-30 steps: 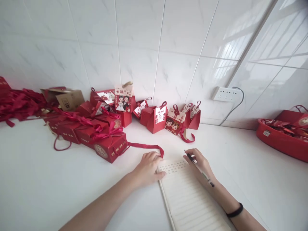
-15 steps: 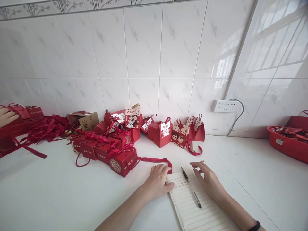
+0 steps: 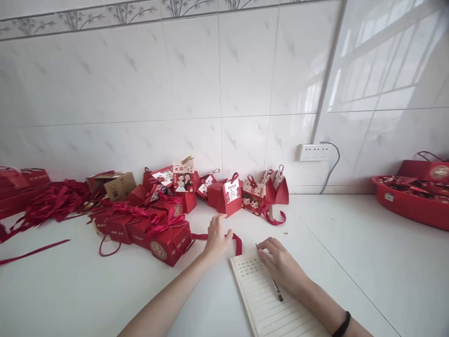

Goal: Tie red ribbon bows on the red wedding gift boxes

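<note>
My right hand (image 3: pixel 280 264) is over the lined notebook (image 3: pixel 257 292), its curled fingers and thumb closed on the pen (image 3: pixel 277 289). Only the pen's tip and rear end show past the hand. Small handwriting fills the page's top lines. My left hand (image 3: pixel 216 239) is off the notebook with thumb and fingers apart and nothing in it. It reaches across a flat red ribbon (image 3: pixel 238 243), just short of a red gift box (image 3: pixel 229 199) with a white label. Whether it touches the ribbon I cannot tell.
Red boxes with bows (image 3: pixel 171 241) stand in a row at left, behind them an open cardboard box (image 3: pixel 121 187) and a heap of red ribbon (image 3: pixel 58 201). More decorated boxes (image 3: pixel 253 199) line the wall. A red basin (image 3: pixel 410 206) of packets sits far right, near a power strip (image 3: pixel 313 152).
My left hand has left the notebook's edge and moved forward toward the labelled box. My right hand has come down onto the pen. The view has shifted; another person's hand at far left is gone.
</note>
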Action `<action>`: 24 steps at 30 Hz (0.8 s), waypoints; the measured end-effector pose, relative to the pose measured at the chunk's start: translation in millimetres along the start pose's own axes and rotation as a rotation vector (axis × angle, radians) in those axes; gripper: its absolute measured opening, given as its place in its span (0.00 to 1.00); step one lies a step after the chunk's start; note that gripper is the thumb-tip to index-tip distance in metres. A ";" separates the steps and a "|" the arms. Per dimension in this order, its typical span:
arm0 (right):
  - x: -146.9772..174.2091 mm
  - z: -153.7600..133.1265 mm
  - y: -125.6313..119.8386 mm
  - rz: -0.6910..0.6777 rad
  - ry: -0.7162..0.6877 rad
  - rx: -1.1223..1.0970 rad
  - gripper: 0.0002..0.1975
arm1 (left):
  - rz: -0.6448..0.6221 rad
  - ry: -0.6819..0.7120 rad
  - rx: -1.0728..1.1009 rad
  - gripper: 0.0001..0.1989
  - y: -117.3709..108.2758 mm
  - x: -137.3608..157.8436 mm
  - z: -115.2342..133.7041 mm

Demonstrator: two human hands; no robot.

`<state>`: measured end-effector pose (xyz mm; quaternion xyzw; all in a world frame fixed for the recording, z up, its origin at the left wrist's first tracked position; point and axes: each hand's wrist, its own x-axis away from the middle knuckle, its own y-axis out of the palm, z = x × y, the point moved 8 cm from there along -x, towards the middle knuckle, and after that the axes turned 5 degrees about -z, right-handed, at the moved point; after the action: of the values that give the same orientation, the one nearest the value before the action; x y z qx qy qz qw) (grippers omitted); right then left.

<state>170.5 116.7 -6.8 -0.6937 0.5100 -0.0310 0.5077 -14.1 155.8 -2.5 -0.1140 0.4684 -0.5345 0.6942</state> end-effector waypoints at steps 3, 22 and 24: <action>1.1 -15.1 -1.6 -0.002 -0.103 0.045 0.09 | 0.018 0.061 -0.153 0.25 1.1 -43.1 16.5; 3.3 -15.8 -19.8 0.092 -0.146 -0.051 0.12 | 0.297 0.119 0.138 0.11 -93.8 -46.1 68.3; 3.9 -10.1 -25.9 0.131 -0.105 -0.079 0.11 | 0.317 0.178 0.151 0.11 -103.9 -16.5 80.0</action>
<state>184.3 106.1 15.3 -0.6791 0.5276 0.0590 0.5070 -18.2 100.5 117.5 0.0612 0.4985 -0.4602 0.7321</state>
